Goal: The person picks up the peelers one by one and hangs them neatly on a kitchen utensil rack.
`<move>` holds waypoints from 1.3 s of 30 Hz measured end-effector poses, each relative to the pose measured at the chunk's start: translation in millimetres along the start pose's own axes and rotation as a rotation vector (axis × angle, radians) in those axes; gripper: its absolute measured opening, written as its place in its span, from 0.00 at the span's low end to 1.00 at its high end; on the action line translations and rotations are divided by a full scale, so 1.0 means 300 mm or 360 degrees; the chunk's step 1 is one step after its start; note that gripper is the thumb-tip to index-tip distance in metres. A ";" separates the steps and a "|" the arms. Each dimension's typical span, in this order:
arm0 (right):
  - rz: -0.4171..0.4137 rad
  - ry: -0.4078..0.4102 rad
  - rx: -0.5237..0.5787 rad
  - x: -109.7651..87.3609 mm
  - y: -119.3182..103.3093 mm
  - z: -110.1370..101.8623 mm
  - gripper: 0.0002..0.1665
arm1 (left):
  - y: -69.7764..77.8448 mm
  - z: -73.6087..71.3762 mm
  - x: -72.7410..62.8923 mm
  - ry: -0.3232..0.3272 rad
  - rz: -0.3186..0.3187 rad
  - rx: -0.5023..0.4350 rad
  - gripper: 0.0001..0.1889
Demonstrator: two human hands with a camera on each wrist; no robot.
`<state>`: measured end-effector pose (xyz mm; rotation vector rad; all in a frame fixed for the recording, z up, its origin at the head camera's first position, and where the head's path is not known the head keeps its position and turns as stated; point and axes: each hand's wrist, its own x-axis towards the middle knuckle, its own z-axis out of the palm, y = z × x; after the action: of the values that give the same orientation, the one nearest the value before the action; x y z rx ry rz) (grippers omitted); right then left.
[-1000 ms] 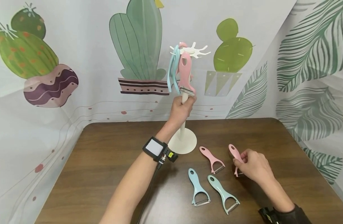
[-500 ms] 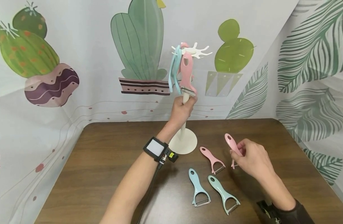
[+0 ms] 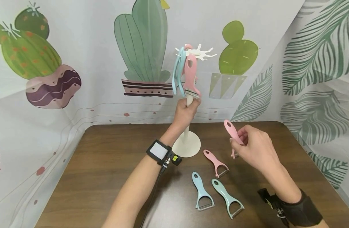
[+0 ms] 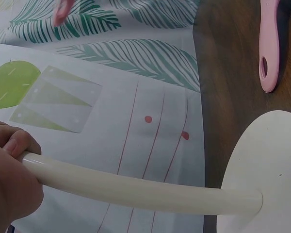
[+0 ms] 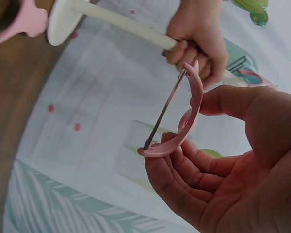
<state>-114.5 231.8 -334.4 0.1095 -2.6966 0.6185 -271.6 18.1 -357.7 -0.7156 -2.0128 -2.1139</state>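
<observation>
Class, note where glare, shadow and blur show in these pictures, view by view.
Head: glare on the tabletop, left of the blue peeler. Left wrist: dark shadow beside the resting pink peeler, and a blurred pink shape up top. Right wrist: the backdrop looks softer than the held peeler.

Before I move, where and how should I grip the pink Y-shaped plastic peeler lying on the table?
Probably pinch the pink peeler mid-handle, from above and the right: it lies flat, its slim handle pointing towards the round cream stand base, the straight metal blade at the near end, best avoided.
</observation>
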 end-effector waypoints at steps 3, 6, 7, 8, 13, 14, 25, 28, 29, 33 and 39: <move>-0.0002 0.0027 0.0008 0.016 -0.024 -0.022 0.11 | -0.003 0.004 0.001 0.0008 -0.0003 0.0001 0.27; 0.0001 0.0076 0.0035 0.033 -0.057 -0.040 0.10 | -0.003 0.005 0.001 0.0022 -0.0002 0.0005 0.27; -0.0002 0.0095 0.0047 0.039 -0.070 -0.047 0.10 | -0.002 0.005 0.001 0.0024 -0.0002 0.0003 0.27; -0.0007 0.0116 0.0061 0.046 -0.083 -0.054 0.10 | -0.001 0.005 0.000 0.0028 -0.0003 0.0003 0.26; -0.0056 0.0162 0.0136 0.080 -0.152 -0.092 0.09 | -0.001 0.003 0.000 0.0040 0.0004 0.0024 0.26; -0.0064 0.0162 0.0152 0.086 -0.164 -0.099 0.09 | -0.002 0.003 0.000 0.0044 0.0002 0.0032 0.26; -0.0113 0.0307 0.0355 0.129 -0.275 -0.171 0.10 | -0.006 0.004 0.001 0.0050 0.0026 0.0065 0.26; -0.0145 0.0398 0.0408 0.144 -0.304 -0.191 0.09 | -0.007 0.003 0.001 0.0056 0.0026 0.0066 0.26; -0.0151 0.0426 0.0424 0.148 -0.314 -0.198 0.10 | -0.008 0.003 0.001 0.0054 0.0030 0.0067 0.26; -0.0159 0.0512 0.0485 0.164 -0.355 -0.222 0.11 | -0.010 0.002 0.002 0.0056 0.0053 0.0068 0.25; -0.0157 0.0579 0.0525 0.186 -0.410 -0.239 0.12 | -0.008 0.003 0.002 0.0040 0.0069 0.0050 0.25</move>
<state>-122.9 152.8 -203.8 0.1943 -2.2112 0.9472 -272.9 19.4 -359.5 -0.7174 -1.9949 -2.0522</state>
